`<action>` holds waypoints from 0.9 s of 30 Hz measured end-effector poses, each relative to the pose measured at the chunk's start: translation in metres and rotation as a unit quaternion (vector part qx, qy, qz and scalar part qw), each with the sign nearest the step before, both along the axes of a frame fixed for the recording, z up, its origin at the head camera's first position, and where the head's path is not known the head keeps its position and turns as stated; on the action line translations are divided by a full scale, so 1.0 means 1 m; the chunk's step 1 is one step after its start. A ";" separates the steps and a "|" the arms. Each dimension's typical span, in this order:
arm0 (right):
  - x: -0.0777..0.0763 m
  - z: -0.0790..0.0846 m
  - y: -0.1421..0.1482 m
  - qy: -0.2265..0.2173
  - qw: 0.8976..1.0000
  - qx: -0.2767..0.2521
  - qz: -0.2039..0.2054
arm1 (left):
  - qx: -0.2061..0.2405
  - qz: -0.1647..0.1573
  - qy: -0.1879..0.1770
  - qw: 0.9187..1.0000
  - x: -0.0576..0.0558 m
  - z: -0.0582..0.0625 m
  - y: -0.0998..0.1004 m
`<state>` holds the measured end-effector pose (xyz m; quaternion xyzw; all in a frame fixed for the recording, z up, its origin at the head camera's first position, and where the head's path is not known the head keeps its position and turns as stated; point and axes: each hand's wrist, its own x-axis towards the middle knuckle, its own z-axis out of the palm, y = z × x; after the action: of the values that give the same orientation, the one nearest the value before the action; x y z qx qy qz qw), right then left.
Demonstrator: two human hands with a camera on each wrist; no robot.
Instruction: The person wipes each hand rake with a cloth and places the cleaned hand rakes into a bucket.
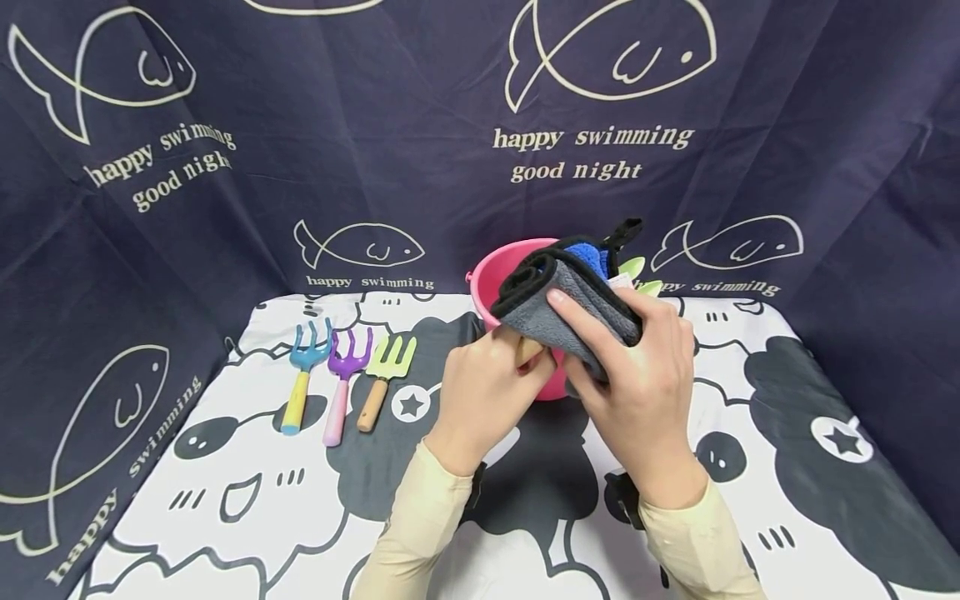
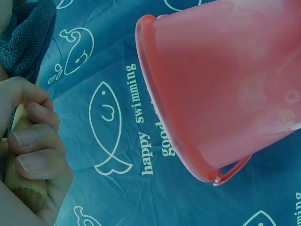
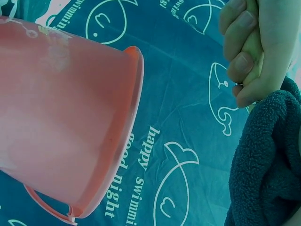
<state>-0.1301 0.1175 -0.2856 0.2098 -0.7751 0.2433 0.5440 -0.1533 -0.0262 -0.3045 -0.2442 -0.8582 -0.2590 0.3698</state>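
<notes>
My left hand [image 1: 483, 383] grips a wooden handle [image 2: 26, 188], its fingers curled round it in both wrist views. A folded grey and blue towel [image 1: 573, 312], edged in black, is held by my right hand [image 1: 648, 379] at the upper end of that handle. The towel hides the tool's head. Past its right side show light green tips [image 1: 632, 267]; whether they join the handle cannot be told. Directly behind the towel and hands stands a pink bucket [image 1: 495, 271], partly covered by them.
Left of the hands, three small hand forks lie side by side: a blue one with a yellow handle [image 1: 297, 404], a purple one with a pink handle [image 1: 337, 414], and a light green one with a wooden handle [image 1: 373, 406]. A dark fabric wall [image 1: 420, 183] rises behind the table.
</notes>
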 end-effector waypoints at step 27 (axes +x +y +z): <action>0.000 0.003 0.003 0.001 0.999 -0.039 -0.010 | -0.004 0.006 -0.008 1.000 0.000 0.001 0.000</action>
<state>-0.1302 0.1206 -0.2831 0.1803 -0.7668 0.2678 0.5548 -0.1532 -0.0266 -0.3033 -0.2385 -0.8637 -0.2549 0.3636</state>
